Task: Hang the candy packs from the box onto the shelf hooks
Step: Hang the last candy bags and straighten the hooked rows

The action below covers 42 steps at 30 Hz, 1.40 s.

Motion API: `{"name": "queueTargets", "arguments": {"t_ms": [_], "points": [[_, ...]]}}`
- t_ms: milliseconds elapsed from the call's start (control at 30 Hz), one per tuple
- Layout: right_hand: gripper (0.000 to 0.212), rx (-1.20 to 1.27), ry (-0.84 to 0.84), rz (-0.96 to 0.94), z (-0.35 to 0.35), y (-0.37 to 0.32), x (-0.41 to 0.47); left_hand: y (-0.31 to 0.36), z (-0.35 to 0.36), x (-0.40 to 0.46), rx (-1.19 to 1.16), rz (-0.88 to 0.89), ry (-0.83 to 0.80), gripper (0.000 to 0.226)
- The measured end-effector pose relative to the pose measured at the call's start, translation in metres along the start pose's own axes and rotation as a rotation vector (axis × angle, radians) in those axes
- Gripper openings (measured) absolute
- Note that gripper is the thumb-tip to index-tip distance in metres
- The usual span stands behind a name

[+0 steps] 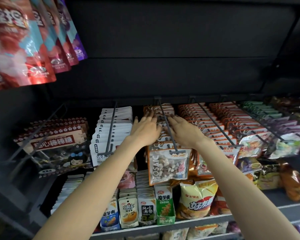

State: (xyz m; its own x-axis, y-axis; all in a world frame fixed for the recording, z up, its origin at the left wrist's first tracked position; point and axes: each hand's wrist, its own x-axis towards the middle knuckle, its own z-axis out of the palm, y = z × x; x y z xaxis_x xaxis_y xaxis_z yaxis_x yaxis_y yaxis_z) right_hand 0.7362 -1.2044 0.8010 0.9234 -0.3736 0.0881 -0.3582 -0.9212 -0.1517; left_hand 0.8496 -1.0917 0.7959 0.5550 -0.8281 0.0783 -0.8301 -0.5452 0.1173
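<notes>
- Here, both hands reach onto one row of orange stone candy packs [168, 163] hanging on a dark shelf hook [167, 125].
- The left hand [145, 129] lies flat, fingers straight, on the pack tops left of the hook.
- The right hand [182, 129] lies likewise, fingers extended, just right of it.
- The front pack hangs at the hook's tip.
- White packs [114, 125] hang on the next hook leftward.

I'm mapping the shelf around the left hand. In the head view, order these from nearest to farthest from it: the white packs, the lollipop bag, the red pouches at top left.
1. White packs: just left of the left hand, on the next hook.
2. Lollipop bag: farther left, same row.
3. Red pouches: far up, top left.
</notes>
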Motion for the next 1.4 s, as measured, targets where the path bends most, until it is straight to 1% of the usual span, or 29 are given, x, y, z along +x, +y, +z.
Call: {"name": "queueTargets", "arguments": {"t_ms": [133,433,533,633,767,867,967,1067,1133,1167,1233,1300,1333,1400], "points": [[0.051,0.01,0.06,-0.03,0.003,0.0,0.001,0.001,0.004,-0.001,0.02,0.06,0.064,0.051],[0.05,-0.069,0.034,-0.044,0.002,-0.002,0.012,-0.002,0.001,0.003,0.01,0.081,0.057,0.05],[0.046,-0.051,0.001,-0.035,-0.002,-0.002,0.017,-0.004,-0.002,0.005,0.003,0.089,0.056,0.05],[0.046,-0.031,-0.054,-0.017,-0.004,0.002,0.028,-0.005,-0.003,0.008,-0.018,0.074,0.04,0.049],[0.041,0.018,-0.047,0.051,-0.005,0.006,0.038,-0.003,-0.005,0.012,0.02,0.038,-0.017,0.047],[0.043,0.008,-0.102,0.038,-0.005,0.006,0.043,0.0,-0.007,0.008,0.033,0.003,0.019,0.043],[0.046,0.035,-0.112,0.021,-0.007,0.006,0.046,0.001,-0.005,0.006,0.041,0.008,0.048,0.042],[0.046,0.048,-0.112,0.003,-0.007,0.008,0.047,0.002,-0.002,0.008,0.017,0.007,0.047,0.042],[0.045,0.062,-0.059,0.013,-0.005,0.01,0.05,0.002,0.0,0.008,-0.01,0.007,0.071,0.04],[0.044,0.047,0.0,0.023,-0.004,0.011,0.052,0.002,0.001,0.008,-0.012,0.004,0.094,0.04],[0.043,-0.038,0.131,0.062,-0.004,0.01,0.056,0.002,0.002,0.009,0.001,0.001,0.156,0.038],[0.046,-0.145,0.242,0.061,-0.007,0.01,0.062,0.002,0.002,0.012,0.043,-0.009,0.234,0.033],[0.044,-0.171,0.263,0.068,-0.009,0.009,0.064,0.003,0.0,0.015,0.076,-0.027,0.266,0.029],[0.036,-0.209,0.238,0.115,-0.013,0.007,0.07,0.004,-0.004,0.02,0.117,-0.079,0.308,0.023]]}}
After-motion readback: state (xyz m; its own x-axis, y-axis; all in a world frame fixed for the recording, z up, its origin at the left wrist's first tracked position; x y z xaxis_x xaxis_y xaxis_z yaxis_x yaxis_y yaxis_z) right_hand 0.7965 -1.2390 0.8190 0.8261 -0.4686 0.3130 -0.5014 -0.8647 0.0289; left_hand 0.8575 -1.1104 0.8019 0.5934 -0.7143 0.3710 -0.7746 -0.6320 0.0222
